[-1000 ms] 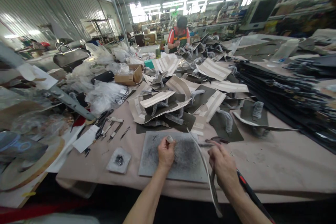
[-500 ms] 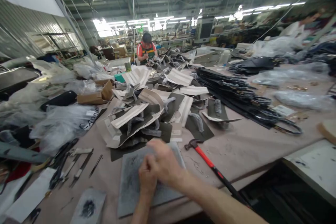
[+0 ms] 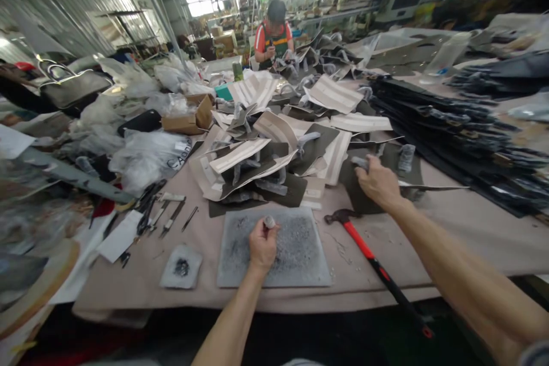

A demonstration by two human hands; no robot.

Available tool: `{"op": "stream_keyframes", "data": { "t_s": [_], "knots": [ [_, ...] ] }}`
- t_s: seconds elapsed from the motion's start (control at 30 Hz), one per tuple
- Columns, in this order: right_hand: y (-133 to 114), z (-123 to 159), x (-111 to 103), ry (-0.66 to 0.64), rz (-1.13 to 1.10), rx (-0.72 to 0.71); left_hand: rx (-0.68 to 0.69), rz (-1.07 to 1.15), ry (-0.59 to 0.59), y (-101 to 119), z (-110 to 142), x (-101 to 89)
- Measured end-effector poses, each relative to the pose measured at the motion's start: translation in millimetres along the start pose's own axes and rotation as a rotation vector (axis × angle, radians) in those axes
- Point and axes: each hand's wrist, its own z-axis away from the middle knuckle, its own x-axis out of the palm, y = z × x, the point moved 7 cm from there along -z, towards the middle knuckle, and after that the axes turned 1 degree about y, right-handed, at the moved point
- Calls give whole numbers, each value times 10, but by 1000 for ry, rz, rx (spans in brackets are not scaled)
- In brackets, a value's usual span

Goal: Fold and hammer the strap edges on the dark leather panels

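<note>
My left hand is closed around a short cylindrical tool whose round, pale end points up. It is over the grey, scuffed pad at the table's front. Reaching out to the right, my right hand has its fingers closed on a plastic-wrapped handle of a dark leather panel. That panel lies at the right side of a heap of similar panels. A claw hammer with a red and black handle lies between the pad and my right forearm.
A small pad with dark bits and several hand tools lie to the left. Plastic bags and a cardboard box stand farther left. Black straps are stacked right. A co-worker sits across the table.
My hands were together over the grey pad. The right hand has moved forward and right to the dark panel; the left stays over the pad. The view has shifted.
</note>
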Motion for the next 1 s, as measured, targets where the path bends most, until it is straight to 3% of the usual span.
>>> {"op": "stream_keyframes", "data": {
  "t_s": [0.13,0.2,0.23,0.33,0.43,0.5,0.6,0.83,0.93,1.0],
  "knots": [
    [-183,369,-610,252,15,17,-28,27,2,-4,0,10],
    [-299,723,-721,290,-128,17,-40,52,9,-7,-6,7],
    [-358,928,-672,260,-228,18,-41,66,13,-8,-8,4],
    [-580,1607,-171,58,-451,-31,-49,139,68,-15,-8,-51],
    [-788,2223,489,-126,-461,-147,-48,195,191,-10,8,-171],
    [-849,2494,829,-239,-422,-172,-26,186,203,34,-1,-191],
    [-858,2626,982,-290,-351,-167,-6,161,56,122,-75,-33],
    [-865,2529,922,-542,-178,-161,-70,342,-232,121,-168,483],
    [-831,2515,894,-566,-273,-164,-67,325,-283,101,-107,528],
    [-762,2468,831,-502,-367,-179,-56,308,-295,99,-78,514]
  ]
}}
